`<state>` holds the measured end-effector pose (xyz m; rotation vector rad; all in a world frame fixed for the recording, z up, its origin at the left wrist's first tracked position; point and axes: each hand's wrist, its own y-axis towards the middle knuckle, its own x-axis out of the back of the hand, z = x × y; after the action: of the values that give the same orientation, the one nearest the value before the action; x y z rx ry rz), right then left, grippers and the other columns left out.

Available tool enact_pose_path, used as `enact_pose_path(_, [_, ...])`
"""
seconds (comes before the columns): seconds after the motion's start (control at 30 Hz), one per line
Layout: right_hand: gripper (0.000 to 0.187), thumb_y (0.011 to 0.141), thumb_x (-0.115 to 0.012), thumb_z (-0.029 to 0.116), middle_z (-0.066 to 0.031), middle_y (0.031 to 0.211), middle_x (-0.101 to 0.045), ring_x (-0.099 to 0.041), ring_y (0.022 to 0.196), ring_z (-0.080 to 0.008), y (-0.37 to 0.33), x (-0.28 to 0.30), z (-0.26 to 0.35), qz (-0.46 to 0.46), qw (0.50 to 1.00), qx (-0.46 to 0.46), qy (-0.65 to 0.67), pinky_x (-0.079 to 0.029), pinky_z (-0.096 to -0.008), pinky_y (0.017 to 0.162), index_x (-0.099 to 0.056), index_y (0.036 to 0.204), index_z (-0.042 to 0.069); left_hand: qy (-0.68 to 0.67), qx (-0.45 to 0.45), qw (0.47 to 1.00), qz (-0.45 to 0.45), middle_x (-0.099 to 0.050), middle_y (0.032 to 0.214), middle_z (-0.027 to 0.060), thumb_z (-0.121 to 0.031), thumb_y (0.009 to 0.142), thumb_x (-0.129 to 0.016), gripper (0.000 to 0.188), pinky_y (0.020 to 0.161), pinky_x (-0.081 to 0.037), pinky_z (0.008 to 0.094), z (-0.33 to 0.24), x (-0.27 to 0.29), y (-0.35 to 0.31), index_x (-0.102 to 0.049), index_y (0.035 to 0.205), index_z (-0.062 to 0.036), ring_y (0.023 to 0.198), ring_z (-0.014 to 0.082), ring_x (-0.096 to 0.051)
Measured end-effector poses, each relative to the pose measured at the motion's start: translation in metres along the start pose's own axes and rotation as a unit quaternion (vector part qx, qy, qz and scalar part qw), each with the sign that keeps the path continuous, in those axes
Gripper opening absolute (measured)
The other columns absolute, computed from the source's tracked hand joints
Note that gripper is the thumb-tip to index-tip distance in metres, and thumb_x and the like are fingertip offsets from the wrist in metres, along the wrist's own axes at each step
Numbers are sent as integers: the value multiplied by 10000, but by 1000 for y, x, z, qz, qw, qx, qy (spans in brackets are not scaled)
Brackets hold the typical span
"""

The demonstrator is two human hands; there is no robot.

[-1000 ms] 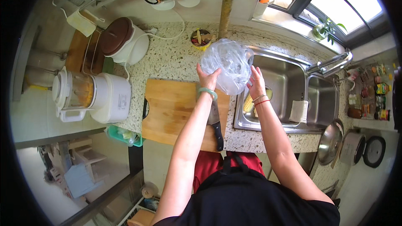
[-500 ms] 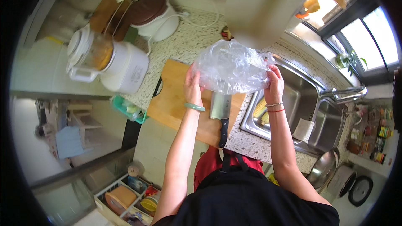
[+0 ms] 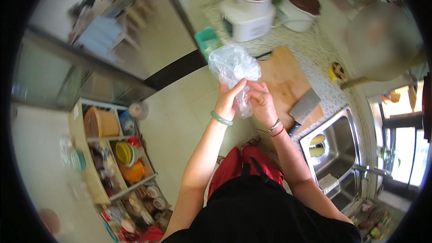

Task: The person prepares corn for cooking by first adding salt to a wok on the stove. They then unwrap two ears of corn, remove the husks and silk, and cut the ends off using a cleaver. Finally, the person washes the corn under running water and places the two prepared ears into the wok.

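A clear, crumpled plastic bag [image 3: 235, 63] is held up in front of me, puffed out at its far end and narrowed toward my fingers. My left hand [image 3: 228, 100] grips it, thumb pressed on the film. Close by on the right, my right hand [image 3: 262, 103] has its fingers bent and pinching the gathered part, with a loose end hanging below. Beyond the right hand lies a wooden cutting board [image 3: 284, 74]. A cleaver [image 3: 306, 106] with a black handle rests on the board's right part.
A teal basket [image 3: 207, 40] sits at the counter's edge behind the bag. Further back stand a white blender [image 3: 249, 18] and a white pot with a brown lid [image 3: 297, 9]. The steel sink [image 3: 335, 146] at right holds corn [image 3: 317, 139]. Left stands a loaded shelf unit [image 3: 85, 153].
My view and body have turned left, away from the sink. The bag has gone from spread between both hands over the board to gathered, with the hands close together beside the board.
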<state>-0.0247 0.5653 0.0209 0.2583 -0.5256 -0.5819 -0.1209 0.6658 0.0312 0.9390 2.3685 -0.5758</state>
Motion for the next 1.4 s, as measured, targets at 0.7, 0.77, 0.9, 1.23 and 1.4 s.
enact_pose_path(0.7, [759, 878, -623, 74, -77, 1333, -472, -514, 1183, -199, -100, -379, 235, 475, 633, -339, 509, -471, -363, 948, -180, 1493, 110, 252, -359, 772, -460, -610, 1111, 105, 155, 705, -462, 404, 911, -446, 303, -121, 313, -339, -622, 1021, -36, 1027, 219, -573])
enact_pose_path(0.77, [663, 862, -599, 5, -72, 1276, -521, -550, 1131, -186, -112, -410, 246, 490, 641, -320, 497, -485, -327, 928, -294, 1446, 82, 175, -339, 775, -505, -583, 1186, 114, 153, 697, -454, 509, 977, -408, 316, -140, 313, -367, -592, 1138, -60, 1114, 223, -538])
enact_pose_path(0.9, [489, 841, -563, -59, -68, 1171, -595, -595, 1058, -173, -135, -465, 265, 501, 643, -341, 469, -502, -301, 901, -468, 1313, 26, 224, -344, 722, -557, -466, 1353, 123, 85, 759, -501, 624, 1096, -285, 341, -145, 344, -420, -451, 1360, -75, 1306, 223, -384])
enact_pose_path(1.23, [584, 752, -452, -113, -112, 1135, -645, -606, 1029, -241, -194, -549, 316, 614, 727, 62, 301, -483, -345, 914, -490, 1316, 32, -315, -455, 713, -431, -437, 1395, 71, -177, 959, -515, 590, 1027, -405, 399, -129, 340, -491, -248, 1485, -155, 1270, 231, -447])
enact_pose_path(1.4, [683, 704, -514, -66, -186, 1324, -501, -434, 1253, -346, -261, -545, 371, 669, 650, 219, 287, -353, -402, 1054, -440, 1368, 75, -255, -499, 601, -570, -483, 1324, 94, -28, 929, -456, 606, 981, -452, 386, -79, 384, -547, -232, 1479, -146, 1195, 238, -508])
